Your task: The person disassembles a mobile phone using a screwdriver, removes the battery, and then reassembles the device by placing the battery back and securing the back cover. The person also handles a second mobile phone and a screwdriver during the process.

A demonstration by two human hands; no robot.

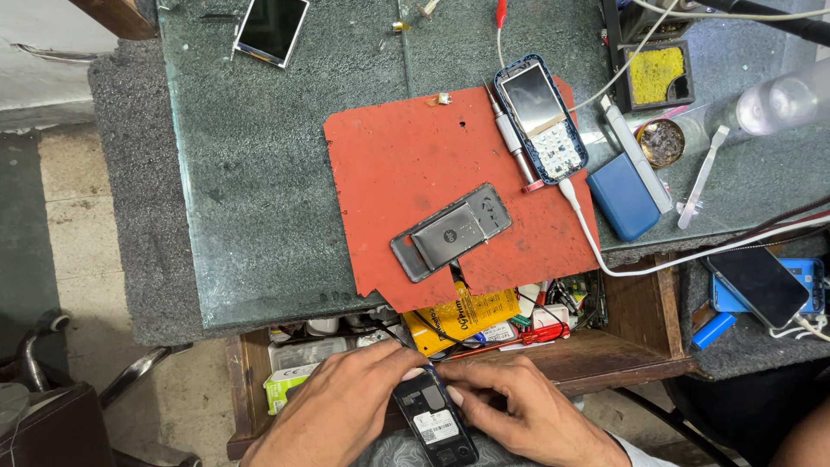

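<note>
My left hand point(341, 406) and my right hand point(519, 406) both hold a small black phone point(434, 417) at six o'clock, fingers closed around its upper end; its back is open. The lower edge of the phone and my wrists are cut off by the frame. What lies deep in the open drawer point(622, 346) is hard to make out. At twelve o'clock, a red mat point(389, 173) covers part of the green stone table point(251, 173), with a grey phone back point(451, 232) and a blue phone point(541, 117) on it. At nine o'clock, pale floor shows.
</note>
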